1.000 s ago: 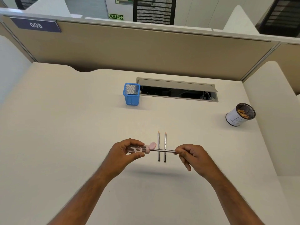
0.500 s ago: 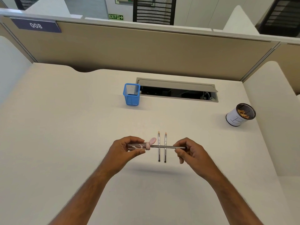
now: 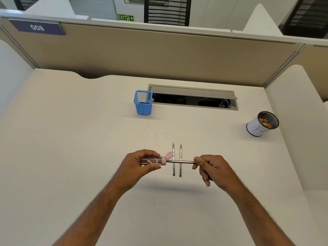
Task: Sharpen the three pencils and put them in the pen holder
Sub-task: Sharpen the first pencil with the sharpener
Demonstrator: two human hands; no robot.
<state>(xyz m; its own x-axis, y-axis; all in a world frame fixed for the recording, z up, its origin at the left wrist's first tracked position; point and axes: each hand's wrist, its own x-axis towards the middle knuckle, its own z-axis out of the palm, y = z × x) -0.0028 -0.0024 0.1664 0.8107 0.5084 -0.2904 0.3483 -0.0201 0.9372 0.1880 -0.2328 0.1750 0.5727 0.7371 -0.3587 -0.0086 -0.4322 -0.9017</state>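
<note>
- Head view: left hand grips the sharpener; right hand pinches the pencil, now rolled slightly.
- Sharpening continues; 2 pencils wait mid-tabletop.

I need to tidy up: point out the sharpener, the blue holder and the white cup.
sharpener (image 3: 152, 161), head view, clear barrel.
blue holder (image 3: 143, 108), head view, front mesh wall.
white cup (image 3: 256, 130), head view, labelled side.

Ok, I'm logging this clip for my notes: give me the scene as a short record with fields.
left hand: grips sharpener
right hand: pinches held pencil, its tip in the sharpener
spare pencils: two, side by side on desk
pen holder: blue mesh, no pencils in it
white cup: holds shavings
</note>
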